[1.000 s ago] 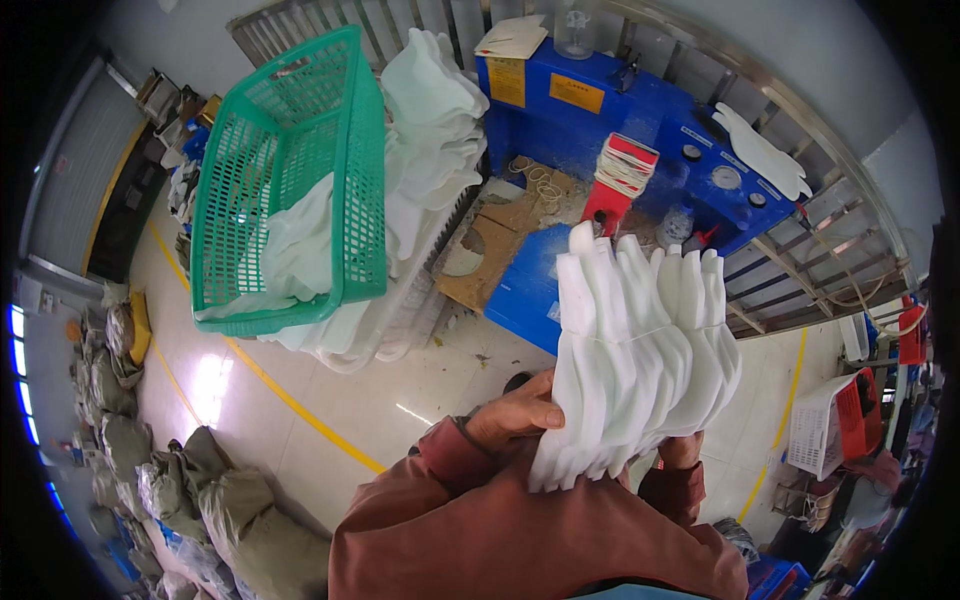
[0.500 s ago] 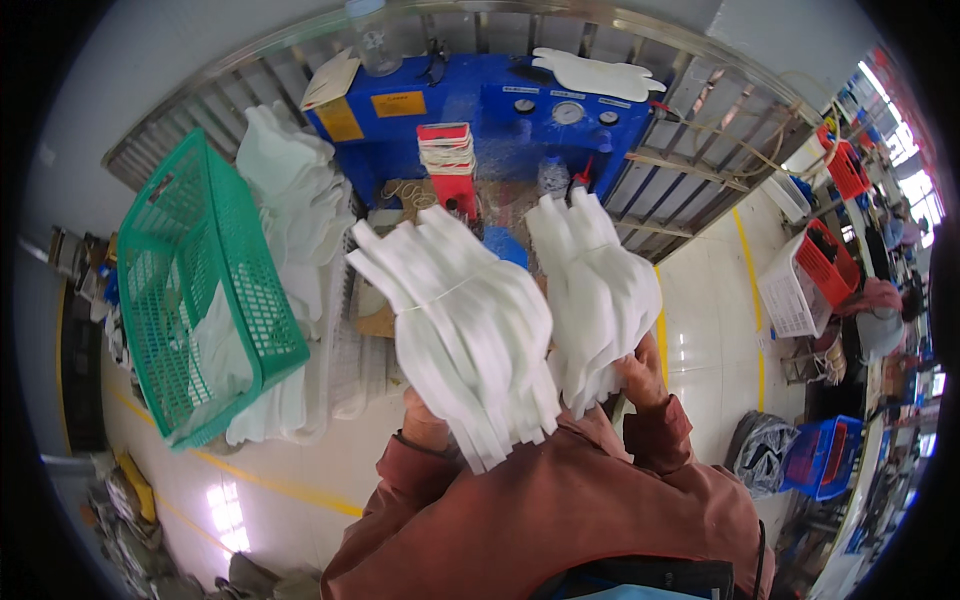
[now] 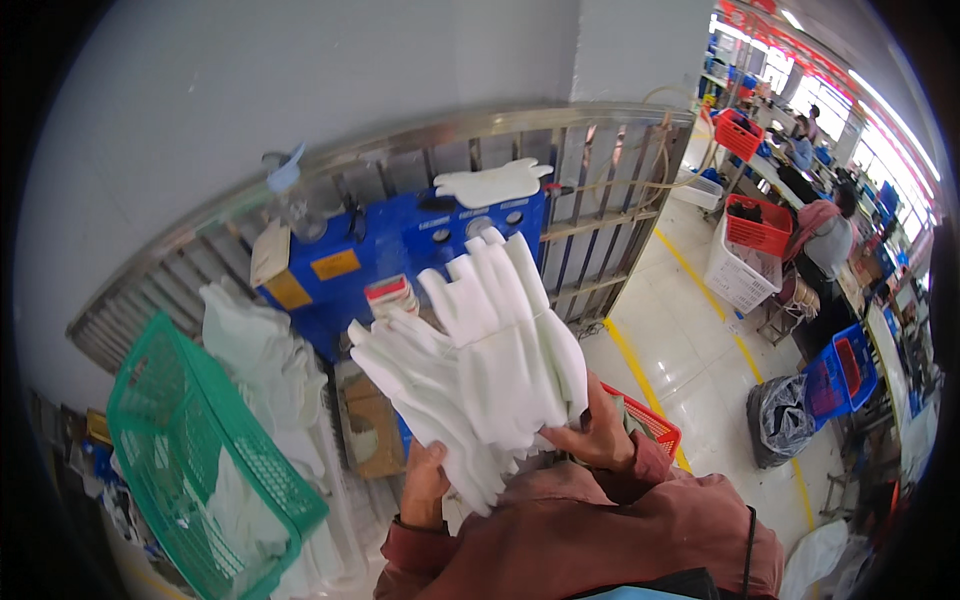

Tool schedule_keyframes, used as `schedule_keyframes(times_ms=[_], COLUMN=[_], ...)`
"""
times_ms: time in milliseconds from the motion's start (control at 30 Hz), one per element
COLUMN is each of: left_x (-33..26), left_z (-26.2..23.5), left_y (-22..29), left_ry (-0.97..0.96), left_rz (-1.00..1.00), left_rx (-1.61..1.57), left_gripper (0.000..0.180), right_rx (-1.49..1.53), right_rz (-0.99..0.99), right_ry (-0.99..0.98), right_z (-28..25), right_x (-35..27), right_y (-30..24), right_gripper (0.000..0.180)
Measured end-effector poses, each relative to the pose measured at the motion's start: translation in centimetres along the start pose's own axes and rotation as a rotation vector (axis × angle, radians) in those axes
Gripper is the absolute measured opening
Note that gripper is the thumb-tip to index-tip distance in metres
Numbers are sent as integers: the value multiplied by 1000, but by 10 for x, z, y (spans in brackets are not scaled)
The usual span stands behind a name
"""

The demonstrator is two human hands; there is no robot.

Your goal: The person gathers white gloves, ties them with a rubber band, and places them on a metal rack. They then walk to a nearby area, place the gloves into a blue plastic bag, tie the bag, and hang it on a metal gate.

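Observation:
My left hand [image 3: 427, 472] grips the lower left side of a bundle of white, soft-looking shaped sheets [image 3: 415, 385], thumb on its edge. Closed on a second, similar bundle [image 3: 515, 365] is my right hand [image 3: 602, 432], with its thumb near the lower corner. A thin band runs across the right bundle. The two bundles are side by side in front of my chest, the right one overlapping the left. Most of my fingers are hidden behind the sheets.
To the left, a green basket [image 3: 215, 440] holds some white sheets, beside a pile of similar sheets [image 3: 260, 350]. A blue machine [image 3: 385, 240] with dials stands ahead, against a metal railing [image 3: 480, 125]. A red basket [image 3: 648, 425] sits at my right; another person works farther off.
The two bundles have come together, with the right one now overlapping the left. My view has swung up and to the right, bringing the wall and more of the workshop in.

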State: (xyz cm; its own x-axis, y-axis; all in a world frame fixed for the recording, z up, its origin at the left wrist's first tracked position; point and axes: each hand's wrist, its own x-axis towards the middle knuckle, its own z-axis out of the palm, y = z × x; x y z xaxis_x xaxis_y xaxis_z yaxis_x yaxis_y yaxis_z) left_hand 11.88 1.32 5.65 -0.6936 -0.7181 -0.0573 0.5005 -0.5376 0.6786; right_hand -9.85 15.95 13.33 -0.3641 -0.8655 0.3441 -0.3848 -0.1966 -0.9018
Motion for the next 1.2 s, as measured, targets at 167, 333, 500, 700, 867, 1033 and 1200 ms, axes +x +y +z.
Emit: schedule_keyframes(times_ms=[167,333,500,700,867,1033,1200], left_x=[33,91,200,338,433,502,542], left_z=[42,106,178,248,272,270,239], left_y=[17,44,85,132,141,123,114], left_ry=[-71,-196,-177,-288,-347,-226,-273], left_rz=[-11,127,178,240,275,195,138], left_rx=[329,254,269,208,198,219,218], left_gripper=[85,75,62,64,64,58,62], right_rx=[235,479,491,483,662,270,180], right_rz=[34,-59,-94,-132,-53,250,150], right_ry=[93,200,243,196,71,222,362], right_z=[-34,-91,-157,-212,-248,-258,-268], right_x=[21,79,185,322,418,491,522], right_y=[2,10,21,26,46,111,149], right_gripper=[84,82,60,50,50,49,55])
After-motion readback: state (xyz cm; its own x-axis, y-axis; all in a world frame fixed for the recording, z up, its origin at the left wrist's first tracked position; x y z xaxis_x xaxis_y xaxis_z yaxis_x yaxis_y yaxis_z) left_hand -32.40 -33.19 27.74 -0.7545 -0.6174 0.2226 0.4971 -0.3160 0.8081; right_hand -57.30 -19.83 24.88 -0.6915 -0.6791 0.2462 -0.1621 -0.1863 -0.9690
